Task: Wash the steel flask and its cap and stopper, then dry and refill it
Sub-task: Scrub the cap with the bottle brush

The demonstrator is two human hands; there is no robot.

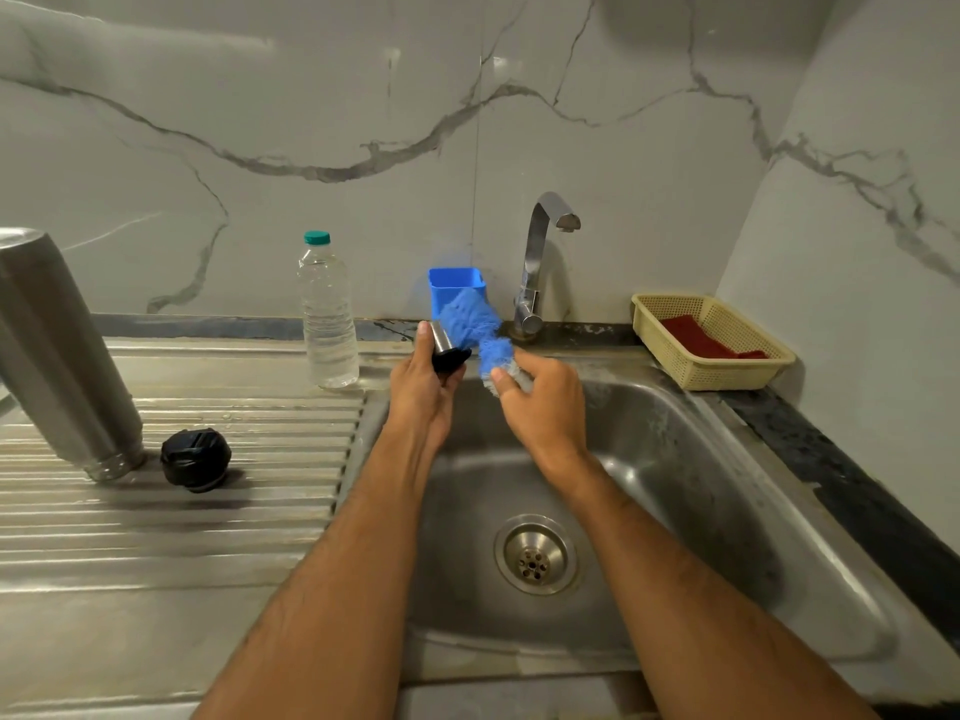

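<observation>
Scrubbing the cap over the sink.

My left hand (423, 387) grips the cap (448, 348), steel above and black below, over the back of the sink (727, 491). My right hand (540, 402) pinches a blue scrubber (480, 324) just beside the cap, its far end blurred in front of the blue tub (454, 283). The flask (57, 350) stands mouth-down and tilted on the drainboard (156, 537), with the black stopper (196, 459) just beside it. A water bottle (328, 314) stands near the tap (537, 262).
</observation>
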